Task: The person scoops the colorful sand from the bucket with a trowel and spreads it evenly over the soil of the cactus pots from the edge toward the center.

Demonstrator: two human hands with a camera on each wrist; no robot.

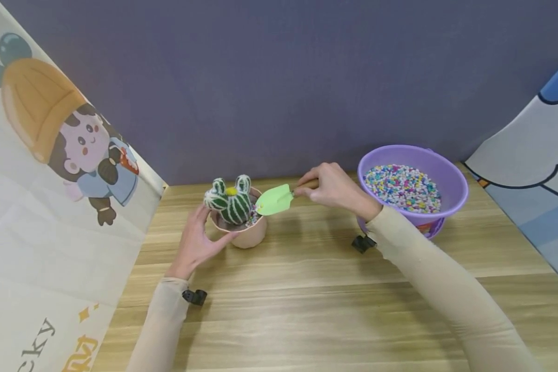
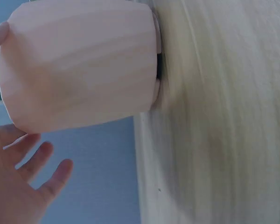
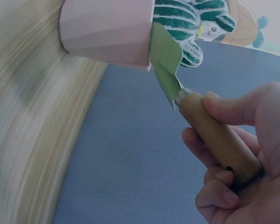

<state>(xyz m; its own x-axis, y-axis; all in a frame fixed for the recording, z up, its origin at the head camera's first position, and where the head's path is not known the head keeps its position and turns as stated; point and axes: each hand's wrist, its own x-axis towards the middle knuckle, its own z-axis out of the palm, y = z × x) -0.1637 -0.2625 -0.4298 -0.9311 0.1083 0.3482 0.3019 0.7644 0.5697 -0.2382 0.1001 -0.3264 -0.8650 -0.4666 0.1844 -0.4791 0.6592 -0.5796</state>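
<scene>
A pale pink flowerpot (image 1: 248, 237) stands near the back of the table. In it is a green and white knitted cactus (image 1: 236, 211) with a yellow spot, and some small coloured beads (image 1: 252, 219) lie at its right side. My left hand (image 1: 197, 243) holds the pot at its rim from the left; in the left wrist view its thumb and index finger span the rim while the other fingers spread away. My right hand (image 1: 332, 188) grips the wooden handle of a green trowel (image 3: 166, 60). The trowel's tip reaches over the pot's right rim, beside the cactus.
To the right, a purple basin (image 1: 453, 186) holds many multicoloured beads (image 1: 402, 188), with another purple piece (image 1: 437, 227) under it. A dark grey-blue panel (image 1: 260, 93) rises behind the wooden table (image 1: 307, 310). Printed sheets hang at both sides.
</scene>
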